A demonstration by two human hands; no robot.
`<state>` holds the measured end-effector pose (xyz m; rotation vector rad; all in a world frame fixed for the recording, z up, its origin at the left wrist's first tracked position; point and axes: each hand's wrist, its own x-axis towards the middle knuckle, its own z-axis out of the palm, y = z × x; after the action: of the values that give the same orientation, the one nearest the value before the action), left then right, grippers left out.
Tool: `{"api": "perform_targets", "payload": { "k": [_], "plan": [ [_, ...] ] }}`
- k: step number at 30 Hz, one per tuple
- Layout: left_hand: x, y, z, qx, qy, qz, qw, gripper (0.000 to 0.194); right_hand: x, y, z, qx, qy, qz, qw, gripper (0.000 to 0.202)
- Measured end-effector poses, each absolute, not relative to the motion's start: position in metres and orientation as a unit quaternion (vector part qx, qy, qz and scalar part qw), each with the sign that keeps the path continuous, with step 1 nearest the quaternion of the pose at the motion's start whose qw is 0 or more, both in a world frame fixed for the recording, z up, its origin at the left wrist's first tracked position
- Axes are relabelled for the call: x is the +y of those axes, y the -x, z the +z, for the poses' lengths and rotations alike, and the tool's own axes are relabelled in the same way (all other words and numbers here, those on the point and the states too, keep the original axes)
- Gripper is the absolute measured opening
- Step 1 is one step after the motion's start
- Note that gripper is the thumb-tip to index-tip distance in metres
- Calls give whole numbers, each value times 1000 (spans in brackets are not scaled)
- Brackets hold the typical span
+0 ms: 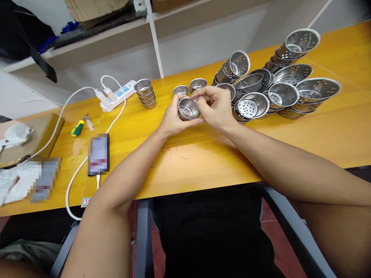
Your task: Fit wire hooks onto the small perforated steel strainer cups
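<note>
Perforated cup (189, 112) judged unfinished: left hand (171, 117) wrapped around it, right hand (215, 105) at its rim, grip indeterminable; loose wires (173, 157) on its near side apparently unused.

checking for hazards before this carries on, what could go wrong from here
The stacked perforated cups lean close by the right hand, so a bump might topple some. The thin curved wires lie loose on the table near the bare left forearm, which could brush them away. The white cable loops beside that arm; a snag might drag the phone.
</note>
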<state>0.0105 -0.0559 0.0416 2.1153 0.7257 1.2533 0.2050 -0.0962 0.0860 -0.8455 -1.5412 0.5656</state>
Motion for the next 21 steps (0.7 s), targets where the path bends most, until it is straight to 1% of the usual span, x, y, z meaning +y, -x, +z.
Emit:
{"api": "perform_targets", "payload": {
  "k": [6,12,14,16,19,21],
  "plan": [
    [-55,-8,43,260,-794,460,301,97,-98,-205,91,-666,358,269,596,7],
    [-58,-9,45,263,-787,448,332,101,-99,-205,91,-671,378,271,578,12],
    [-57,-9,44,268,-784,454,328,99,-99,-206,93,-668,371,286,579,17],
    [-54,-8,44,270,-777,465,326,96,-97,-209,97,-667,346,334,570,24],
    [-50,-2,48,279,-760,478,342,91,-96,-215,106,-676,286,427,528,37],
    [-47,3,52,280,-752,473,364,87,-96,-218,110,-687,256,461,500,48]
  ]
}}
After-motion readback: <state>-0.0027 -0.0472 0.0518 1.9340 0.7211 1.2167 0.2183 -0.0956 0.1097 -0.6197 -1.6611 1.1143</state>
